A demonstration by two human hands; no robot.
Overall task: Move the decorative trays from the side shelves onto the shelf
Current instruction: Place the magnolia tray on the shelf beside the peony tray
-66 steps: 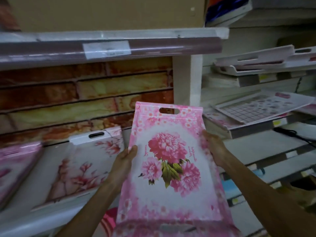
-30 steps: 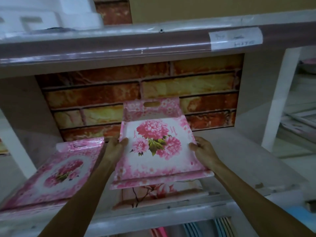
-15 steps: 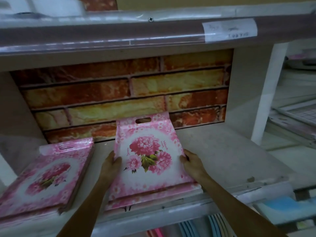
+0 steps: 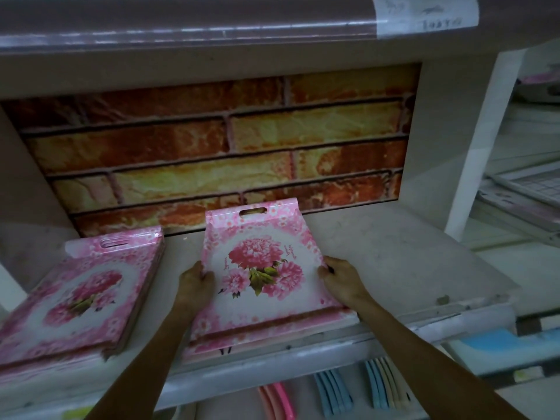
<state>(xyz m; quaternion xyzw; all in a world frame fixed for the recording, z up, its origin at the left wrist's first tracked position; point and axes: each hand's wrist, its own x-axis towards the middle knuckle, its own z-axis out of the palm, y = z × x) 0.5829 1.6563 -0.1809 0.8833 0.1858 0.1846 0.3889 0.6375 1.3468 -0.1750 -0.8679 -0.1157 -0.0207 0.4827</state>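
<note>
A pink decorative tray with a peony print (image 4: 257, 262) lies on the pale shelf (image 4: 394, 262), its handle slot toward the brick-pattern back wall. It rests on another tray whose edge shows beneath its front. My left hand (image 4: 195, 283) grips its left edge and my right hand (image 4: 339, 278) grips its right edge. A stack of matching pink trays (image 4: 85, 292) lies to the left on the same shelf.
A shelf board with a paper label (image 4: 424, 13) hangs low overhead. A white upright post (image 4: 481, 147) bounds the shelf on the right, with more trays on side shelves (image 4: 527, 192) beyond. Pink and blue plastic items (image 4: 333, 392) sit on the level below.
Both hands have carried the peony tray from the right side shelves to this shelf and lowered it flat onto the tray lying there. In the last half second it has barely moved.
</note>
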